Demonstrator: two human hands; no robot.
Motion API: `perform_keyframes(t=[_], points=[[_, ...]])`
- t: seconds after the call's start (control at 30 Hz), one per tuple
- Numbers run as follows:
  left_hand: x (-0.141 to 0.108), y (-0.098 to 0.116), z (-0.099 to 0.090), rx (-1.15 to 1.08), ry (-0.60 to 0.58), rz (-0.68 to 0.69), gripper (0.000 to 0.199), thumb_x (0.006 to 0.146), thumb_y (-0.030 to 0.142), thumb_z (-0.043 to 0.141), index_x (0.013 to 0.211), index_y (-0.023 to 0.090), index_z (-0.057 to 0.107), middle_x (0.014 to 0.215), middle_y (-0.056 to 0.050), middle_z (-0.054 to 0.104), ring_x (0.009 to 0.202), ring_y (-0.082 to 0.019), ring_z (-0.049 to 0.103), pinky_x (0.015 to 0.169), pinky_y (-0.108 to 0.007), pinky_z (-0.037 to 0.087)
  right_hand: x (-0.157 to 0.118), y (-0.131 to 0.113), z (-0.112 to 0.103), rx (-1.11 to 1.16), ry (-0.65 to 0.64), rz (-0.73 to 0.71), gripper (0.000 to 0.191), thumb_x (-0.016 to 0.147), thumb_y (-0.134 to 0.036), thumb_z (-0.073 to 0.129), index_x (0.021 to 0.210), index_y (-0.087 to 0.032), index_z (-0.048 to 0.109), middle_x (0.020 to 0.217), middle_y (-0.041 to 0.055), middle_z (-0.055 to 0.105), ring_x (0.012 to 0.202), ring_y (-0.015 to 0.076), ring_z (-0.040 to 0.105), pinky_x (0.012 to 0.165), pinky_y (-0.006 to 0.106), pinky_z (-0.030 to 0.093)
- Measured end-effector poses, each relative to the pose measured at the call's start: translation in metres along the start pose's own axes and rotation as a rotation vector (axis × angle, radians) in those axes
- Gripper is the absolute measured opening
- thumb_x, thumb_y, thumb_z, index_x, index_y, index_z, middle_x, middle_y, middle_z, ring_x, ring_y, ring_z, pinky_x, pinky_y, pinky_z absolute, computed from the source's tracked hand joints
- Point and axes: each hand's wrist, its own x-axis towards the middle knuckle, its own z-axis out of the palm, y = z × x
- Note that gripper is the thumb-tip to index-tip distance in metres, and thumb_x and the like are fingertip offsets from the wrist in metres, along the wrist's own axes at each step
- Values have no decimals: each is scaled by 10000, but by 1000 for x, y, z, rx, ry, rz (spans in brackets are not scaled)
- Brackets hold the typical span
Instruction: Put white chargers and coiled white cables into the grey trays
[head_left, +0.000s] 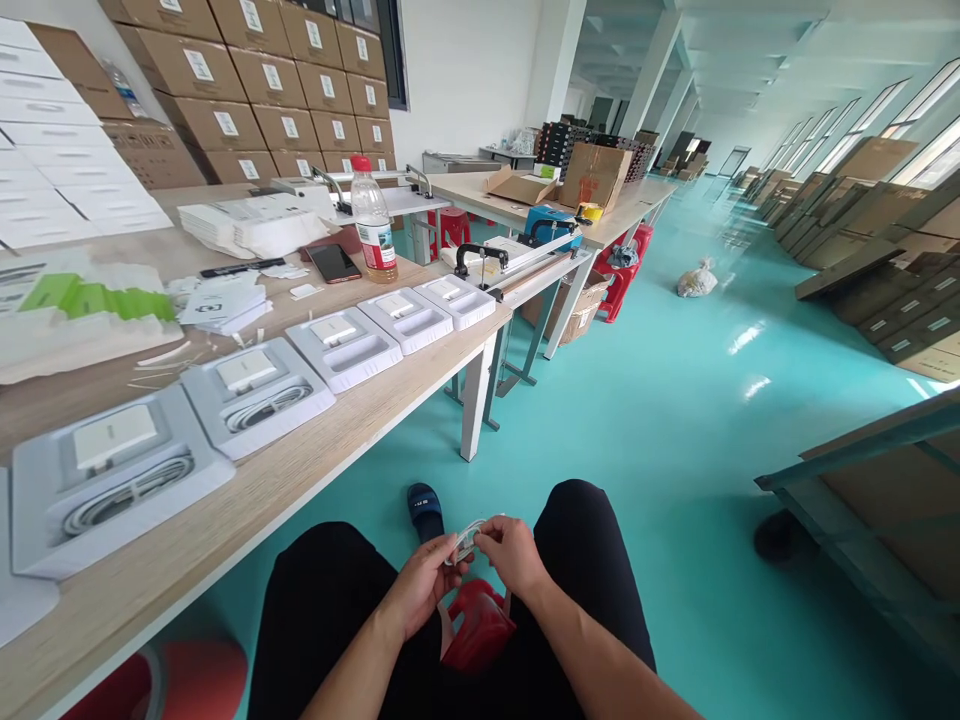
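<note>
Above my lap, my left hand (424, 582) and my right hand (511, 555) both pinch a coiled white cable (466, 540). Fingers cover much of the coil, so its ends are hidden. On the table to my left, white trays stand in a row along the edge. The nearest full one, a tray (210, 478), carries a white charger block (112, 437) and a bundled cable (129, 492). Another tray (330, 385) beyond holds a block and a cable too. Farther along, a tray (367, 372) has a block beside a vacant cable slot.
On the wooden table (247, 500) are a bottle (373, 225), a phone (334, 263), papers (225, 303) and green-white packaging (90, 298). A red stool (476, 625) shows between my legs. A red bin (202, 675) sits under the table; a cart (862, 510) is at right.
</note>
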Motion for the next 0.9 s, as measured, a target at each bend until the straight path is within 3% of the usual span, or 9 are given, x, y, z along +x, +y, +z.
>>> perform_keyframes(t=[0.03, 0.13, 0.23, 0.33, 0.47, 0.53, 0.6, 0.73, 0.9], points=[[-1, 2, 1, 47, 6, 29, 460, 728, 587, 717, 615, 176, 543, 763, -38, 671, 686, -154, 612, 638, -260, 471, 0, -1, -2, -43, 53, -28, 116, 719, -255, 606, 819, -198, 622, 894, 65, 667, 840, 237, 655, 742, 365, 505], [-3, 7, 2, 214, 23, 127, 402, 723, 563, 720, 673, 169, 655, 768, -43, 682, 746, -193, 618, 712, -295, 489, 2, -4, -12, -138, 133, -133, 516, 632, -77, 581, 1120, -241, 611, 1309, 77, 542, 1249, 275, 489, 1032, 415, 400], [-7, 11, 0, 364, 37, 219, 292, 698, 467, 758, 709, 179, 709, 937, -65, 715, 792, -209, 617, 726, -299, 486, 3, -7, -24, -328, -5, -226, 633, 648, -29, 531, 1239, -248, 588, 1438, 61, 482, 1386, 262, 341, 1125, 421, 299], [-9, 9, -3, 443, 57, 277, 201, 696, 386, 756, 720, 199, 685, 1090, -67, 705, 902, -233, 632, 793, -310, 487, 2, -9, -30, -446, -133, -242, 378, 793, -166, 546, 1140, -248, 670, 1225, 61, 660, 1255, 271, 489, 1088, 447, 318], [-8, 4, -5, 460, 75, 270, 262, 701, 357, 746, 882, 220, 613, 1009, -41, 703, 915, -219, 646, 823, -314, 497, -1, -11, -28, -452, -203, -244, 211, 805, -315, 636, 989, -260, 723, 903, 22, 737, 885, 218, 641, 844, 333, 458], [-7, 2, -5, 453, 67, 224, 393, 727, 395, 723, 1053, 224, 585, 999, -41, 690, 885, -213, 657, 758, -307, 518, -2, -12, -26, -451, -216, -253, 188, 810, -296, 637, 972, -261, 724, 886, 12, 736, 829, 191, 643, 738, 273, 459], [-6, 1, -5, 452, 35, 153, 444, 775, 479, 663, 1104, 191, 585, 944, -62, 686, 822, -225, 674, 633, -295, 521, -2, -13, -26, -457, -218, -272, 177, 820, -277, 632, 969, -264, 727, 913, 7, 739, 857, 183, 644, 721, 250, 452], [-2, -5, -4, 484, -13, 60, 487, 812, 611, 550, 915, 141, 625, 712, -50, 655, 588, -207, 642, 444, -257, 416, -2, -13, -25, -499, -198, -287, 213, 842, -266, 621, 1028, -263, 726, 958, 16, 749, 900, 190, 653, 770, 253, 454], [2, -10, -5, 583, 81, 116, 427, 841, 589, 507, 859, 176, 615, 642, -4, 620, 501, -154, 554, 460, -247, 360, -1, -12, -21, -604, -120, -250, 224, 897, -232, 549, 1048, -231, 714, 933, 68, 751, 865, 223, 665, 767, 307, 447]])
